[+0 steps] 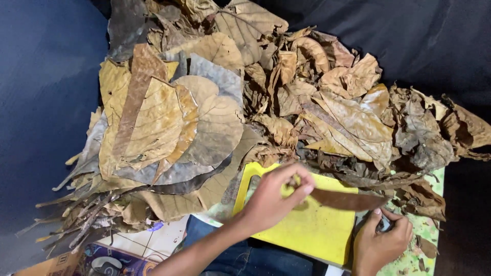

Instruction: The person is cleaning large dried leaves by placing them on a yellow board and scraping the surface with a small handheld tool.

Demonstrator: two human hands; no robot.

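A yellow cutting board (307, 225) lies in front of me, partly under a big heap of dry brown leaves (245, 102). My left hand (276, 197) pinches one end of a long brown leaf (348, 199) that stretches across the board. My right hand (381, 240) sits at the board's right edge, fingers curled around a small dark object that I cannot make out, close to the leaf's other end.
Flat stacked leaves (163, 128) lie on the left, crumpled ones (424, 138) on the right. A green patterned surface (414, 255) shows beside the board. Dark cloth (46, 92) surrounds the heap. Floor tiles (153, 240) and a cardboard box (102, 260) are at lower left.
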